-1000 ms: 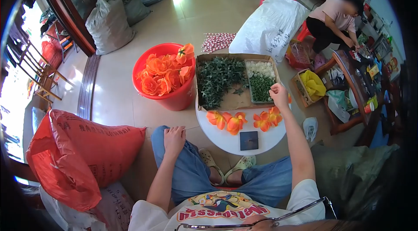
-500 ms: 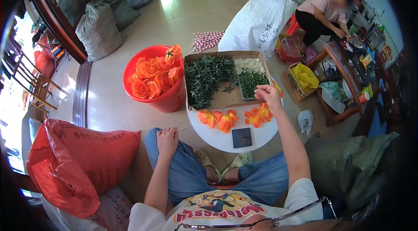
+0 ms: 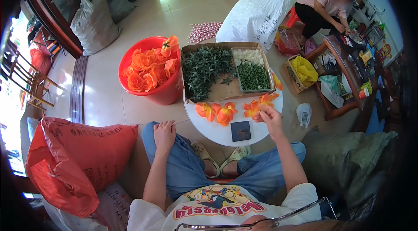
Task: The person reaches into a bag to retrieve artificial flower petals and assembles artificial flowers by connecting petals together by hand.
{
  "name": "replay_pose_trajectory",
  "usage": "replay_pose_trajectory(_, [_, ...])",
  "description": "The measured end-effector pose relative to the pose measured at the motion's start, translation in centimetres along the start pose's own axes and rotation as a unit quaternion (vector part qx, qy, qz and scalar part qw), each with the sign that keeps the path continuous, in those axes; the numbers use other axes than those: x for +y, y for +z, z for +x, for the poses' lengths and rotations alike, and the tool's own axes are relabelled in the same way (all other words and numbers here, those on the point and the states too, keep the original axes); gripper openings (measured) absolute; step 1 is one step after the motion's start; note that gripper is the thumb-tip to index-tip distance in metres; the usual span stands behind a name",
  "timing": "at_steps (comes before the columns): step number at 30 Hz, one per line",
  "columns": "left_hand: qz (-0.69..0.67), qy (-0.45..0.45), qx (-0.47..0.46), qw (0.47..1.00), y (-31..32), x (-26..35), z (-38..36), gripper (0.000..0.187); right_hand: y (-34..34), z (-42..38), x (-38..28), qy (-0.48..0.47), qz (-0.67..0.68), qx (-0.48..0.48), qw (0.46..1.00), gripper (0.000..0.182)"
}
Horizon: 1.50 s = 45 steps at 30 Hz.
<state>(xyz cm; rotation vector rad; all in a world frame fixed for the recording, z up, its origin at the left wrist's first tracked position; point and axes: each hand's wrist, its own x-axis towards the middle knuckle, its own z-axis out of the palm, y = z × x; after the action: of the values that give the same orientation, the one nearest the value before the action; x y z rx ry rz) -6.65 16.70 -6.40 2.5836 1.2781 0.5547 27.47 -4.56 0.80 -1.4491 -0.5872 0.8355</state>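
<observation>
My right hand (image 3: 271, 121) is over the right side of the round white table (image 3: 209, 131), with thumb and fingertips pinched together. Whatever is between them is too small to make out. Just behind those fingers lie orange-yellow artificial petals (image 3: 251, 110), and a dark square pad (image 3: 241, 131) is to their left. More orange petals (image 3: 224, 114) rest left of the pad. On my left knee, my left hand (image 3: 165, 135) lies flat and holds nothing. A cardboard box (image 3: 221, 96) contains green artificial leaves (image 3: 206, 70) and a clear tray with small green pieces (image 3: 253, 77) and white ones (image 3: 247, 56).
A red bucket (image 3: 163, 96) of orange artificial flowers (image 3: 146, 72) stands left of the table. Red (image 3: 87, 152) and dark green sacks (image 3: 348, 165) flank my legs. A white sack (image 3: 257, 13) leans behind the box. Another person (image 3: 322, 4) sits at the back right by a wooden table (image 3: 335, 78).
My right hand has moved from the tray in the box down toward the petals and dark pad, fingers still pinched. My left hand stays on my knee. The view has shifted slightly.
</observation>
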Motion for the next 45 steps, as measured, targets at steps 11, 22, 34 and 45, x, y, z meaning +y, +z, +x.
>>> replay_pose_trajectory(11, [0.007,0.006,-0.002,1.0,0.2,0.0,-0.1,0.015,2.6,-4.5,2.1,-0.088,-0.105,0.001,0.991,0.008])
replay_pose_trajectory(22, [0.01,0.003,-0.006,1.0,0.1,0.1,0.0,0.015,3.3,-4.5,-0.4,-0.191,-0.28,-0.013,0.941,0.007])
replay_pose_trajectory(34, [0.026,0.0,-0.013,1.0,0.1,0.2,0.0,0.015,3.9,-4.6,0.3,-0.221,-0.349,-0.001,0.91,0.012])
replay_pose_trajectory(45, [0.024,-0.002,-0.02,1.0,0.2,0.2,0.0,0.016,3.2,-6.1,0.6,-0.215,-0.303,-0.004,0.928,0.017])
